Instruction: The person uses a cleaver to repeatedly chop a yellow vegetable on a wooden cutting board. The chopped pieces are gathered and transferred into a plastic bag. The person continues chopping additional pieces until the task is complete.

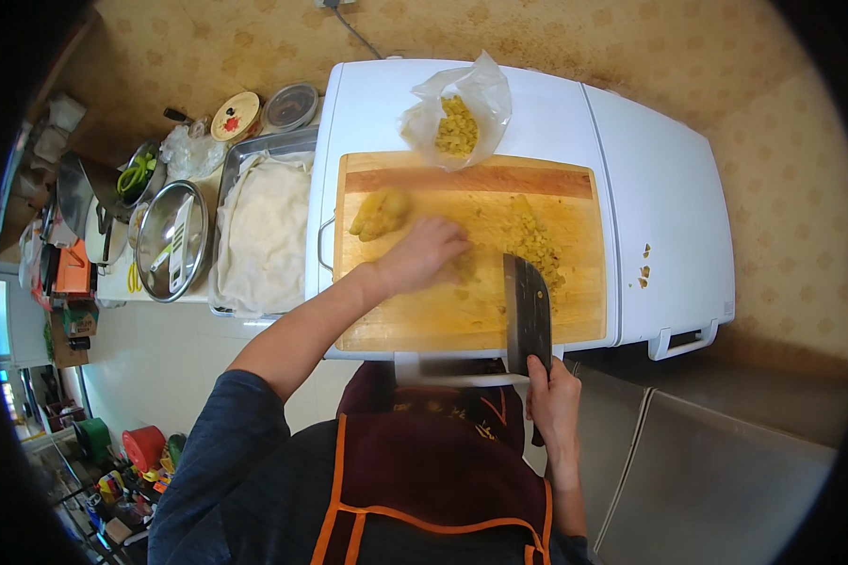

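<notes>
My right hand [555, 402] grips the handle of a dark-bladed cleaver [528, 304], whose blade lies over the right front part of a wooden cutting board [410, 318]. Beside the blade's tip spreads a pile of chopped yellow pickled vegetable [530, 233]. My left hand [427, 254] is blurred over the middle of the board, fingers curled downward; whether it holds anything cannot be made out. Left of it sits an uncut yellow lump of the vegetable [380, 212]. Behind the board, a clear plastic bag [491, 99] stands open with chopped yellow pieces [457, 127] inside.
The board rests on a white chest freezer [551, 106], with small scraps [644, 275] on its right lid. At left are a cloth-covered metal tray [265, 226], a steel bowl [159, 240] holding a white grater-like tool [181, 240], and a lidded tub [291, 106].
</notes>
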`<action>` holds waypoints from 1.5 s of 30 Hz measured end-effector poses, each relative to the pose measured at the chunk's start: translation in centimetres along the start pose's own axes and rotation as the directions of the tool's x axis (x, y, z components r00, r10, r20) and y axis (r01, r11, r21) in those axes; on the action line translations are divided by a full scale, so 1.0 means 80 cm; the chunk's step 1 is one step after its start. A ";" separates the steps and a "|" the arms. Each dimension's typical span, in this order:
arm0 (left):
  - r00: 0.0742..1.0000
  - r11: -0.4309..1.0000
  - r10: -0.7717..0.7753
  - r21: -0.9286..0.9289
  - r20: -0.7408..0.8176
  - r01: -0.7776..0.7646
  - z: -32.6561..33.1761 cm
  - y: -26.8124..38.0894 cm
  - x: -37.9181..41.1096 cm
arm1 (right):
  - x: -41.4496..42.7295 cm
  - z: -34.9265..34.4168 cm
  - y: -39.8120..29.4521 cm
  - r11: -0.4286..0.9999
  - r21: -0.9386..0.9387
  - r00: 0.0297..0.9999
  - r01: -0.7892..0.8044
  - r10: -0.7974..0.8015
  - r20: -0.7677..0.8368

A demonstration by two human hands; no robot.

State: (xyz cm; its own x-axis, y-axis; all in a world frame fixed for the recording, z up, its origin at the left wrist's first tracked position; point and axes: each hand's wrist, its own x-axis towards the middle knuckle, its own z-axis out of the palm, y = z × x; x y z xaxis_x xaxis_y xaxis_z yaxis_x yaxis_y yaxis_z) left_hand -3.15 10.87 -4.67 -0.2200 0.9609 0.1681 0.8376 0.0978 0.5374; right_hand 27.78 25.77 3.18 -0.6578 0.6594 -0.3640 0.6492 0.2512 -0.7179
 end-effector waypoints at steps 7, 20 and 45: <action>0.992 0.987 -0.098 -0.137 -0.085 0.085 -0.005 -0.003 -0.028 | 0.018 -0.006 0.029 0.976 -0.117 0.981 0.182 -0.188 -0.044; 0.984 0.998 -0.053 0.026 -0.169 0.058 0.004 0.023 -0.003 | 0.044 -0.030 0.004 0.963 -0.139 0.973 0.232 -0.228 0.042; 0.981 0.997 -0.019 0.073 -0.191 0.033 0.032 0.034 0.062 | 0.009 -0.047 -0.018 0.995 0.061 0.994 -0.079 0.083 -0.065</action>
State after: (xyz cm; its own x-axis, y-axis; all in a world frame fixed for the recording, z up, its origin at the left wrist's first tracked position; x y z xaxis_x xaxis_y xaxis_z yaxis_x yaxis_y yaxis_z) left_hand -0.65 16.54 -4.48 -0.3272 0.8916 0.3131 0.8642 0.1484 0.4807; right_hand 27.85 28.55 6.18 -0.5752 0.7228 -0.3830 0.6749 0.1548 -0.7215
